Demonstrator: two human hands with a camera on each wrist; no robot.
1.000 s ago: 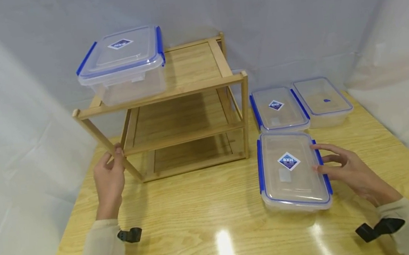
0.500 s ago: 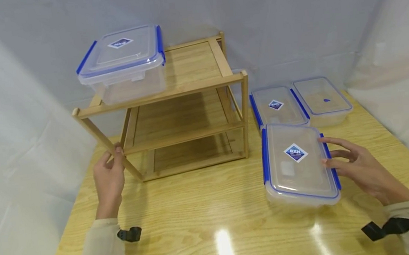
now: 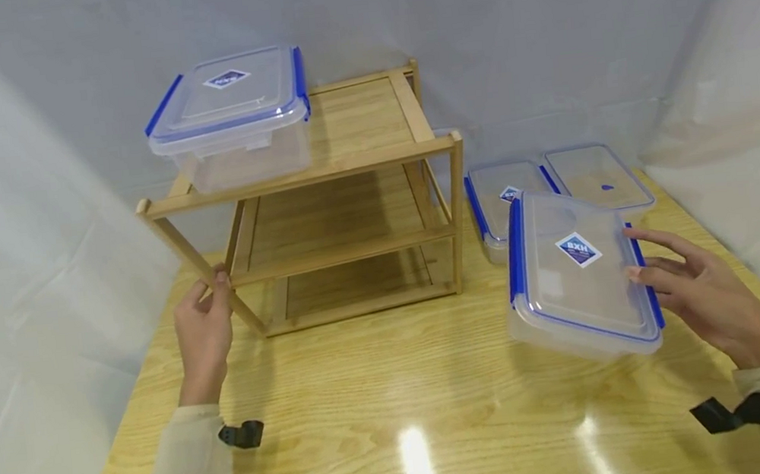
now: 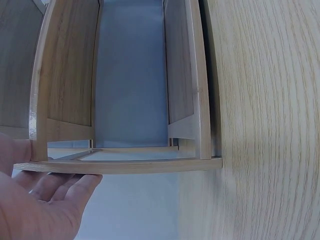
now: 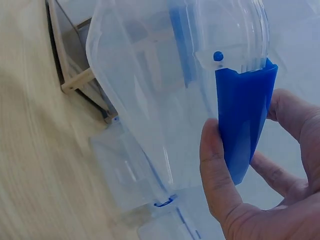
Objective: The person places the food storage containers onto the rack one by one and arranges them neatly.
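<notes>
Setting: pale wooden table [image 3: 381, 389] against grey drapes.
Right hand: right hand [image 3: 709, 297] lifts the clear rectangular plastic container with blue clip lid [image 3: 579, 279] off the table at right, tilted; thumb and fingers pinch its blue side latch [image 5: 245, 120].
Left hand: left hand [image 3: 203, 338] curls around the near-left leg of the three-tier bamboo rack [image 3: 322, 204].
Handling: looks empty, light, stiff, slick; a grip under the rim seems safest.
Count: four lidded containers — one held, two flat ones [image 3: 598, 182] behind it, one deep square box [image 3: 231, 118] on the rack's top; one rack.

Four clear lidded containers [image 3: 579, 279], one three-tier wooden rack [image 3: 348, 194], one table [image 3: 383, 412], and two hands [image 3: 709, 297].
</notes>
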